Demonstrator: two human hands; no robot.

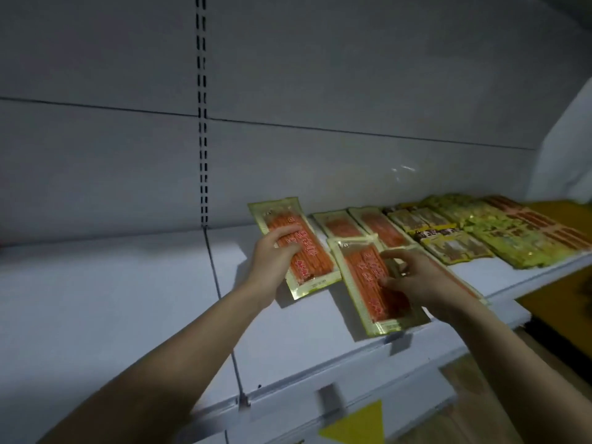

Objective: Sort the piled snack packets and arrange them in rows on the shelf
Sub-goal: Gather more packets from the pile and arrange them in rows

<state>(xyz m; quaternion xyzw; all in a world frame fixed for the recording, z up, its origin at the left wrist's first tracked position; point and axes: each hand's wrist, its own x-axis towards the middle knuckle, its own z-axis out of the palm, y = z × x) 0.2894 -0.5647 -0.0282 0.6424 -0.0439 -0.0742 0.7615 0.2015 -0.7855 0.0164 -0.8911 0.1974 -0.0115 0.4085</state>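
Presently, as the head view shows:

Left packet: a flat, yellow-edged clear plastic packet of orange snack sticks sits tilted over the white shelf, its far end up near the back panel.

Left hand: the left hand grips this packet at its left edge, thumb across the front and fingers curled over the orange part.

Right packet: a second yellow-edged packet of orange sticks lies just right of the first, its near end reaching the shelf's front lip; their edges seem to touch.

Right hand: the right hand holds this packet, fingertips pinching its right side. More packets of the kind seem to lie under the hand, but how many cannot be told.

Back row: two more orange-stick packets lie flat side by side behind the held ones.

Other snacks: further right lie green and yellow packets with dark labels, then a spread of yellow-green packets and blurred red-brown ones at the far end.

Surroundings: a grey back panel with a black slotted upright; a yellow triangular tag on the shelf's front edge.
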